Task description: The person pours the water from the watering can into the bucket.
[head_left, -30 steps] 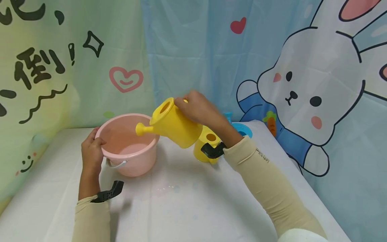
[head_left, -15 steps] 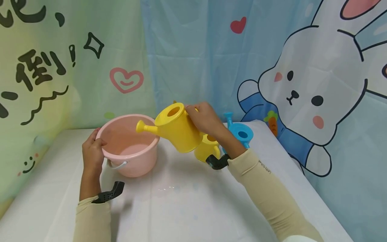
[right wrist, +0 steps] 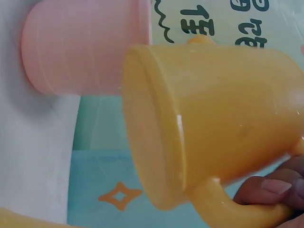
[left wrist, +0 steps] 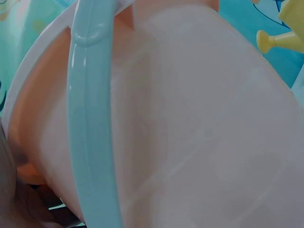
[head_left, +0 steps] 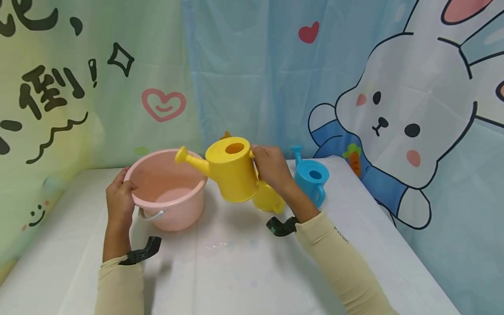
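A pink bucket (head_left: 173, 214) with a pale handle (left wrist: 92, 114) stands on the white table. My left hand (head_left: 120, 197) grips its left rim, thumb inside the wall. In my right hand (head_left: 271, 168) is the handle of a yellow watering can (head_left: 234, 170), held up off the table just right of the bucket. The can is nearly upright, its spout over the bucket's right rim. In the right wrist view the fingers (right wrist: 270, 190) curl round the can's handle. A second yellow watering can (head_left: 269, 199) stands behind it, partly hidden.
A blue watering can (head_left: 311, 175) stands on the right side of the table (head_left: 236, 275), close to my right forearm. Small water drops (head_left: 216, 246) lie in front of the bucket. A printed curtain (head_left: 244, 78) hangs behind the table.
My right hand has lowered and turned the watering can from tipped toward the bucket to nearly upright, shifting slightly right. More of the blue can shows. My left hand keeps its place on the rim.
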The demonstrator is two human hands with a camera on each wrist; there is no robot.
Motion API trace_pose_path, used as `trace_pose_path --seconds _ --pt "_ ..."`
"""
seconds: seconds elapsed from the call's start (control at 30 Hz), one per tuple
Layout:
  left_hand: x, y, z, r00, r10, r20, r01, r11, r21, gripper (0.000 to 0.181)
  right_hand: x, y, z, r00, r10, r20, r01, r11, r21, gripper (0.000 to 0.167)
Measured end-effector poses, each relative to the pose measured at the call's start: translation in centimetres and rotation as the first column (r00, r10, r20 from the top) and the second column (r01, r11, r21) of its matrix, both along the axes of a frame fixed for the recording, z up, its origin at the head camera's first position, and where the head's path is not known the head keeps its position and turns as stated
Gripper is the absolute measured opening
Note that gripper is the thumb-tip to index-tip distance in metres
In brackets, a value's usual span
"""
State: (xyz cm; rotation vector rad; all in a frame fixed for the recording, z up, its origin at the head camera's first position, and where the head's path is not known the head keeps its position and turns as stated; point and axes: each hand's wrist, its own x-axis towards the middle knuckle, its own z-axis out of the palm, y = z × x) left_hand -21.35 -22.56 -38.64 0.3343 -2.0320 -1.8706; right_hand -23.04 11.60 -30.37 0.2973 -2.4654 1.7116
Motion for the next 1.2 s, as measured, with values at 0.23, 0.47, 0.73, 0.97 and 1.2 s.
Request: trace_pose_path --seconds 0.23,0.47,0.73,0.97,1.2 --pt "-0.1 0.0 -0.1 1.000 0.002 -0.005 -0.002 1.000 0.009 0.057 1.0 -0.3 -1.8 1.000 -0.016 -0.016 0.013 0.989 -0.150 0.050" --pt "0.0 0.1 -0.1 1.000 0.006 -0.010 -0.006 1.000 0.002 0.057 1.7 -1.3 -4.2 0.998 -0.067 0.005 0.067 0.992 -0.111 0.048" --pt "0.1 0.2 -0.1 1.000 0.009 -0.015 -0.009 1.000 -0.001 0.057 1.8 -1.4 -6.4 0.992 -0.065 0.112 0.086 0.978 -0.189 0.043" --pt "0.1 0.1 -0.1 1.000 0.007 -0.016 -0.007 1.000 0.007 0.057 1.5 -1.1 -8.2 0.983 -0.034 0.179 0.067 0.981 -0.181 0.043" --pt "0.1 0.2 -0.2 1.000 0.006 -0.023 -0.006 1.000 0.004 0.057 1.5 -0.9 -9.5 0.970 -0.018 0.241 0.054 0.988 -0.142 0.044"
